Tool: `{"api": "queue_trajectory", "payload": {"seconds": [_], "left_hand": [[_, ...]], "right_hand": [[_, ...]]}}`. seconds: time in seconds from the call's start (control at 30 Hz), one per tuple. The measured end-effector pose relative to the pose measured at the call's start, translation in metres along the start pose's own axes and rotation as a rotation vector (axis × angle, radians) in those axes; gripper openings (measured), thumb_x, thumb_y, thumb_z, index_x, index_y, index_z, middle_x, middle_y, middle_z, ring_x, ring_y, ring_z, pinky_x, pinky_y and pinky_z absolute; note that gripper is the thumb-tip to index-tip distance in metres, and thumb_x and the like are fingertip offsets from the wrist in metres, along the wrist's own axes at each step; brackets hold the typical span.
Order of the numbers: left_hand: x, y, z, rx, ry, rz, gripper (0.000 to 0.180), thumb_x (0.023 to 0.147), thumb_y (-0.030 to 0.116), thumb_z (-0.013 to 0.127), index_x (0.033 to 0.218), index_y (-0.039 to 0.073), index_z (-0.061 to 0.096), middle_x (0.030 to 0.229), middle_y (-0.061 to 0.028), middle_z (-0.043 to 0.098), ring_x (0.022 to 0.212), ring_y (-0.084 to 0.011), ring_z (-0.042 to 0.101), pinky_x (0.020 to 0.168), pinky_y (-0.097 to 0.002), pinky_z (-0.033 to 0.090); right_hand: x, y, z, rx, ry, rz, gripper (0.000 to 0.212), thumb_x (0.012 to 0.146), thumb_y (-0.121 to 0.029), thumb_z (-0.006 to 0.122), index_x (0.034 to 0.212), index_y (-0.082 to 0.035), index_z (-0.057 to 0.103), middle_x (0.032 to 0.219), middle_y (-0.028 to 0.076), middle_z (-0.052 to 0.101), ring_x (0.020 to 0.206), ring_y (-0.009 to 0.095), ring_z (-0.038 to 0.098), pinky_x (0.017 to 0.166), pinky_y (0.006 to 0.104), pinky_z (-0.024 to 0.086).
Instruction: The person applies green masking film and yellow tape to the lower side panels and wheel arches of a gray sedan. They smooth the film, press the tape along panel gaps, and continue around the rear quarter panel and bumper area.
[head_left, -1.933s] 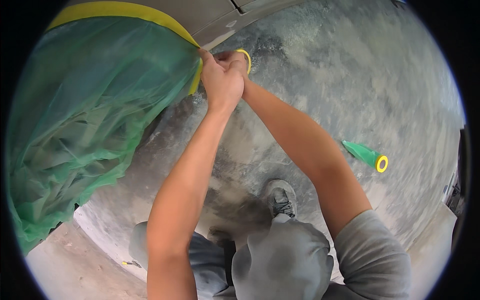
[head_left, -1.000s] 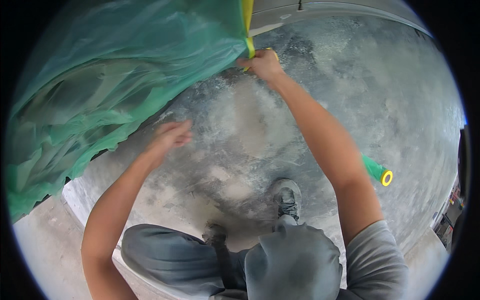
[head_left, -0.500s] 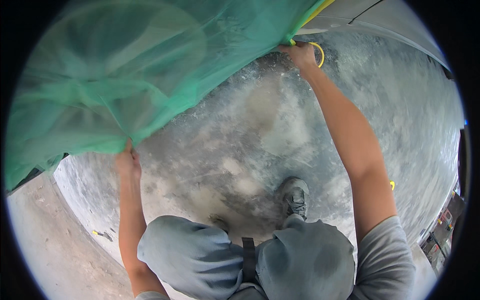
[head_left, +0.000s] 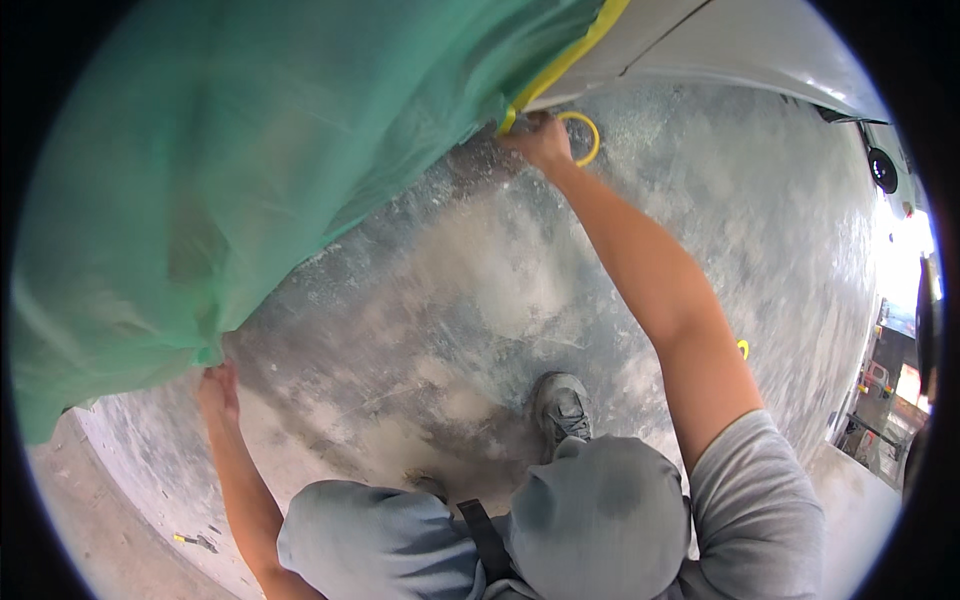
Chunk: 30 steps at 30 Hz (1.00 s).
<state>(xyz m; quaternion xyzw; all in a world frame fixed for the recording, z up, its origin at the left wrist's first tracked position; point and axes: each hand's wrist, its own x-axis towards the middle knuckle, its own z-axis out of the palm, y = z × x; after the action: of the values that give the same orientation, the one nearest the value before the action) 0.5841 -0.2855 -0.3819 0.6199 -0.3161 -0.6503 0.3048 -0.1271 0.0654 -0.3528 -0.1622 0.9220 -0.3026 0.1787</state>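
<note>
A large sheet of thin green plastic film (head_left: 250, 170) fills the upper left of the view, hanging in soft folds over the dusty grey concrete floor (head_left: 470, 270). Along its upper right edge runs a strip of yellow tape (head_left: 570, 60), which lies against a pale grey panel (head_left: 760, 45) that slants across the top right. The person's right hand (head_left: 540, 140) reaches up to the lower end of that taped edge, its grip pressed together on the film's corner where the yellow strip ends, and a yellow tape roll (head_left: 585, 135) sits as a ring just beside the hand, touching it or looped on its fingers; which of the two cannot be told. The left hand (head_left: 215, 390) is well apart from the right, low at the left, raised to the film's bottom edge with its grip closed on a gathered fold of the green sheet. Between the arms lie the person's grey trouser knees (head_left: 590, 520) and one grey shoe (head_left: 562, 405) planted on the floor. A small yellow object (head_left: 743, 348) lies on the concrete just behind the right forearm, too small to make out.
</note>
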Motion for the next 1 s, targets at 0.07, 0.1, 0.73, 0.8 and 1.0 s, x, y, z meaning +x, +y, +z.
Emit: {"api": "queue_trajectory", "payload": {"seconds": [0.07,0.1,0.73,0.8,1.0], "left_hand": [[-0.044,-0.004,-0.005,0.247,-0.024,-0.107,0.071,0.097,0.009,0.071,0.159,-0.003,0.038,0.159,-0.0167,0.049,0.144,-0.0308,0.053,0.119,-0.0435,0.045],[-0.065,0.0,-0.001,0.278,-0.007,-0.061,0.078,0.096,0.01,0.073,0.162,-0.003,0.034,0.162,-0.0176,0.045,0.145,-0.0313,0.051,0.12,-0.0442,0.043],[-0.268,0.269,0.155,0.391,0.261,1.268,0.039,0.092,0.014,0.081,0.125,0.003,0.063,0.101,-0.0122,0.069,0.077,-0.0253,0.069,0.077,-0.0391,0.055],[-0.264,0.271,0.139,0.482,0.235,1.251,0.02,0.095,0.012,0.079,0.109,0.002,0.069,0.094,-0.0113,0.069,0.067,-0.0239,0.064,0.067,-0.0373,0.054],[-0.267,0.253,0.064,0.224,0.305,1.31,0.017,0.1,0.02,0.073,0.093,0.006,0.066,0.08,-0.0129,0.071,0.068,-0.0331,0.07,0.06,-0.0439,0.052]], "right_hand": [[-0.02,0.008,-0.012,-0.131,0.026,-0.025,0.097,0.069,-0.043,0.096,0.146,0.003,0.056,0.141,0.028,0.063,0.132,0.04,0.061,0.112,0.0451,0.051],[-0.031,0.012,-0.02,-0.094,0.039,-0.049,0.097,0.07,-0.044,0.094,0.146,0.003,0.057,0.141,0.029,0.062,0.132,0.041,0.061,0.111,0.0454,0.051],[-0.382,-0.436,-0.204,-0.067,0.288,-1.4,0.036,0.083,-0.004,0.084,0.117,-0.006,0.07,0.104,0.014,0.068,0.084,0.034,0.065,0.072,0.0436,0.052],[-0.409,-0.492,-0.198,-0.313,0.402,-1.544,0.044,0.087,-0.005,0.076,0.13,-0.013,0.07,0.098,0.013,0.065,0.086,0.034,0.063,0.076,0.0452,0.051],[-0.424,-0.584,-0.172,-1.064,0.531,-1.727,0.046,0.082,-0.006,0.066,0.128,-0.011,0.072,0.088,0.008,0.061,0.089,0.026,0.066,0.079,0.0438,0.052]]}}
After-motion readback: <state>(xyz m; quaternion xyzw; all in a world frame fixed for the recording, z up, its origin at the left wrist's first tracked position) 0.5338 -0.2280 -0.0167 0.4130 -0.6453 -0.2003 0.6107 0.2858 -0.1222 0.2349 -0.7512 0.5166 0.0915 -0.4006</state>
